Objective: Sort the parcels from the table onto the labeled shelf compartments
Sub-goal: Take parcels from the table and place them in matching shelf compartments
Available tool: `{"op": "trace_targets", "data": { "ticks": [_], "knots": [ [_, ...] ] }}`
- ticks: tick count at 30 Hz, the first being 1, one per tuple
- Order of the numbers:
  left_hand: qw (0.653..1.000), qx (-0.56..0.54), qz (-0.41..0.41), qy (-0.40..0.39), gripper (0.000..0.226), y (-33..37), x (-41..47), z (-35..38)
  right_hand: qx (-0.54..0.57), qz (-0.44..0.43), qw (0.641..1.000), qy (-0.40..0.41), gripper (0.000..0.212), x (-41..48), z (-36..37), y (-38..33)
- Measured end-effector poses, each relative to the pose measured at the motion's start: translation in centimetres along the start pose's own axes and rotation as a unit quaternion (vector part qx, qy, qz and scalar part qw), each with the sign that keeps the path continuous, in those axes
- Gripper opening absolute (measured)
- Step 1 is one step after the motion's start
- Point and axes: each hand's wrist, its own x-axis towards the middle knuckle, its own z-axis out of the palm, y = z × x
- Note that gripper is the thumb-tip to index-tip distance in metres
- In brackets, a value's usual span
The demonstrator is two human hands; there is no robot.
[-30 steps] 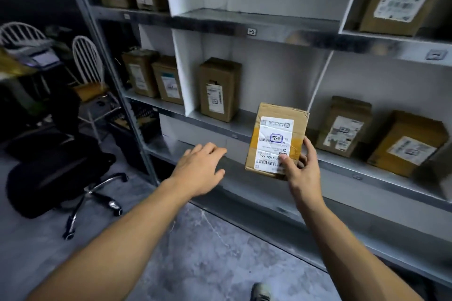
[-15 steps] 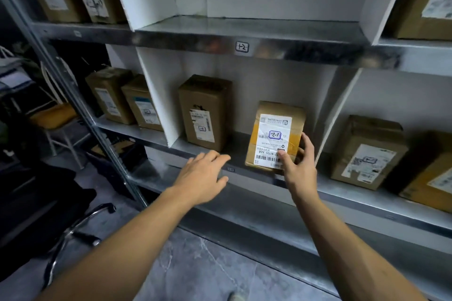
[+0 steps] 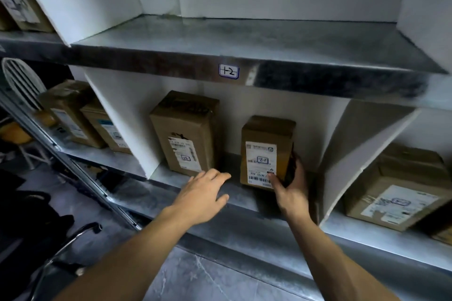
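Since half a second ago the small parcel (image 3: 266, 149) has gone from the front edge of the shelf (image 3: 244, 203) deeper into the middle compartment. It now stands upright to the right of the tall parcel (image 3: 186, 132) already there, apart from it with a dark gap between.

Left of the tall parcel is the white divider (image 3: 122, 117) that closes that side of the compartment. Just in front of the tall parcel, low at its right corner, the left hand (image 3: 203, 193) hovers with fingers straight and loosely spread, holding nothing. Whether its fingertips touch the box I cannot tell.

Further right of the tall parcel, the right hand (image 3: 291, 193) grips the small parcel at its lower right corner, thumb on the labelled face and fingers round the side. Whether the base already rests on the shelf board is not clear.

To finish well, I would settle the base flat before letting go. The label should stay facing out and the box should sit square to the tall parcel rather than leaning on it. The fingers should come out sideways toward the slanted divider (image 3: 354, 154) on the far right. The free left hand could steady the front face so the release does not tip the box forward.
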Motion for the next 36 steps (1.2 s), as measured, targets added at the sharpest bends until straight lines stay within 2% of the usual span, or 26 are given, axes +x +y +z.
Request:
{"op": "trace_targets", "data": {
  "ticks": [6,14,18,21,25,28,32,36],
  "knots": [
    [1.000,-0.013,0.007,-0.010,0.055,-0.9,1.5,1.3,0.001,0.039,0.999,-0.024,0.095,0.3,-0.2,1.4],
    [0.999,-0.026,0.016,-0.016,0.055,-2.0,0.8,1.3,-0.042,0.076,0.995,-0.046,0.079,0.2,-1.0,1.9],
    [0.999,-0.025,0.022,-0.013,0.055,-2.6,0.2,0.5,-0.066,0.088,0.993,-0.051,0.079,0.1,-1.2,1.3],
    [0.999,-0.027,0.034,-0.007,0.055,-3.0,-0.8,-0.2,-0.074,0.091,0.992,-0.036,0.084,-0.8,-1.0,0.1],
    [0.998,-0.015,0.053,0.003,0.055,-3.9,-2.6,-1.0,-0.144,0.081,0.986,0.007,0.067,-4.0,-0.2,-1.5],
    [0.998,0.004,0.064,0.008,0.055,-4.4,-4.5,-1.6,-0.232,0.080,0.969,0.025,0.061,-8.1,0.7,-2.3],
    [0.995,0.025,0.088,0.029,0.054,-4.2,-7.5,-1.9,-0.356,0.005,0.934,-0.011,0.042,-14.7,0.7,-3.3],
    [0.991,0.030,0.132,0.018,0.052,-2.9,-10.0,-1.4,-0.507,-0.045,0.860,-0.032,0.038,-20.2,-0.8,-4.6]
  ]
}}
